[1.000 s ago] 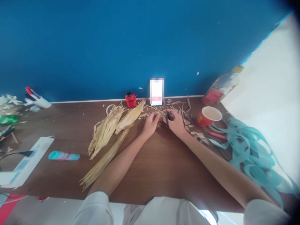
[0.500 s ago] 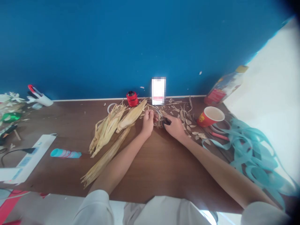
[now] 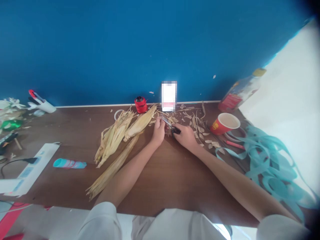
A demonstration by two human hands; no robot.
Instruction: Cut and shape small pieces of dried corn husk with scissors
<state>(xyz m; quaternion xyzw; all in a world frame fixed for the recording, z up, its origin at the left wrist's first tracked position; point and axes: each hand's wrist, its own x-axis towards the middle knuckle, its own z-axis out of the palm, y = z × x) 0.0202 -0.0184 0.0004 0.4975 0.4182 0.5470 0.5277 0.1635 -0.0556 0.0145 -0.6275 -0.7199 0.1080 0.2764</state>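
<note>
My right hand [image 3: 185,135] is closed round the black handles of a pair of scissors [image 3: 168,122], whose metal blades point up and left. Right beside the blade tips is my left hand [image 3: 159,130], its fingers pinched together; what they hold is hidden or too small to make out. Dried corn husks [image 3: 115,135] lie in long bundles to the left of my left hand. Cut husk scraps [image 3: 197,128] are scattered behind and to the right of my hands.
A lit phone [image 3: 169,96] leans on the blue wall, with a red spool [image 3: 140,105] to its left. At right stand a red paper cup [image 3: 220,125], a bottle [image 3: 240,91] and tangled teal ribbon [image 3: 272,160]. A light-blue roll [image 3: 70,163] and a power strip [image 3: 37,166] lie left.
The scissors have turned so their blades now show plainly, pointing up and left toward my left hand. Both hands have stayed almost in place.
</note>
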